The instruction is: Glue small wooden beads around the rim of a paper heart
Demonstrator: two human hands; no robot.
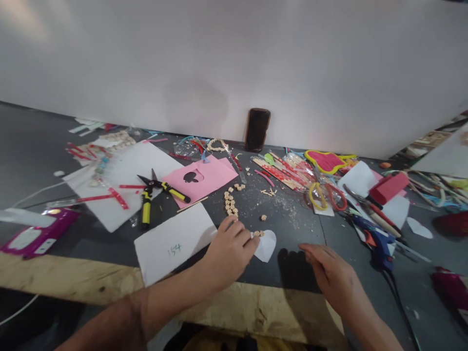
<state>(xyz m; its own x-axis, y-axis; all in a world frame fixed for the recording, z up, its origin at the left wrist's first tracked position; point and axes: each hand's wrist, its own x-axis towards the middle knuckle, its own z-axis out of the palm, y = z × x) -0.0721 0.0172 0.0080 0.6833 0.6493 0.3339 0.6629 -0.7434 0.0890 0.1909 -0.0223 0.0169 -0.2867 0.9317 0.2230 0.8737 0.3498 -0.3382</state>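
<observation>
Over the dark tabletop, my left hand [232,251] is curled downward beside a curved row of small wooden-coloured clusters [230,201]. Its fingertips reach the row's lower end, and what lies under them is hidden. A white paper heart [267,246] lies against that hand's outer fingers, with a few clusters [259,234] at its upper edge. One loose cluster [263,218] sits just above the heart. To the heart's right, my right hand [332,273] hovers over its shadow, fingers loosely extended leftward, with nothing visible in them.
Left are a white card marked 154 [175,243], yellow-black pliers [148,195] and pink paper [219,173]. A phone [257,129] leans on the wall. Scissors [336,196], a blue glue gun [380,243] with a cord and red-handled pliers [380,214] lie right.
</observation>
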